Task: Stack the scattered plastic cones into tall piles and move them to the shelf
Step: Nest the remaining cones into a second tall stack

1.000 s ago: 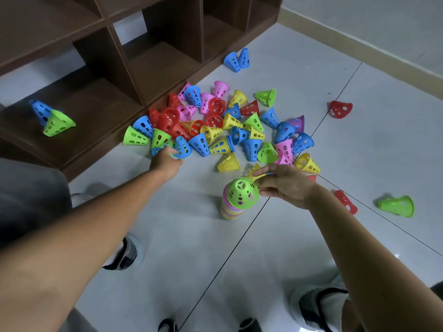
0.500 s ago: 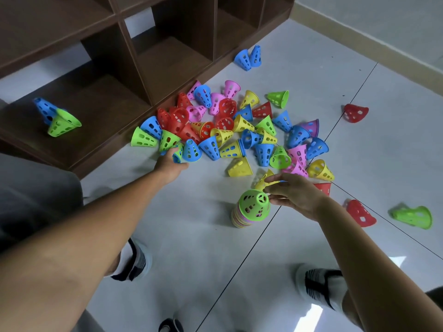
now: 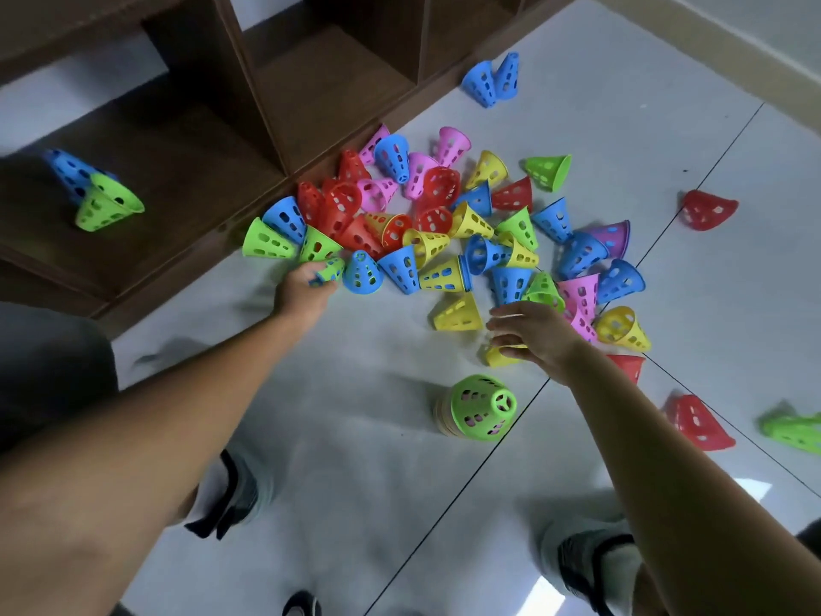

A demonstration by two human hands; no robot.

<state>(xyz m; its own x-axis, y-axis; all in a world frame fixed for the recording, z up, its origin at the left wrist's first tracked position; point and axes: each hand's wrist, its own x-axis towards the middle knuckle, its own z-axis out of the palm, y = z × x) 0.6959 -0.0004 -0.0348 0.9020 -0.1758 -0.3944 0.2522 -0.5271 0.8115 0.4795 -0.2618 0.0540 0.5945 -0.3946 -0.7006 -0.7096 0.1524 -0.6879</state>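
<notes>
Both arms are out over the floor (image 3: 311, 415) now, and the scattered cones (image 3: 444, 242) lie in a bright heap against the foot of the dark wooden shelf (image 3: 275, 95). The left hand (image 3: 302, 291) sits at the near edge of the heap with its fingers curled round a small green cone (image 3: 331, 271). The right hand (image 3: 531, 335) hovers just above a yellow cone (image 3: 500, 355), fingers spread apart and holding nothing. These look like thin perforated plastic, so I judge them very light, springy but not fragile, and smooth enough to skid on the tile; pinching the narrow tip or hooking a finger in a hole looks the safest hold, and the wide rim is what slides over the next one. One pile (image 3: 482, 409) stands so far, capped by a green cone, near the right wrist; how many are nested in it I cannot tell. The heap holds several dozen, overlapping too much for a firm count. Off to the right lie two red strays and a green one, two blue ones stand by the shelf's far end, and two loose cones, blue and green, already lie inside the shelf (image 3: 95, 193).
</notes>
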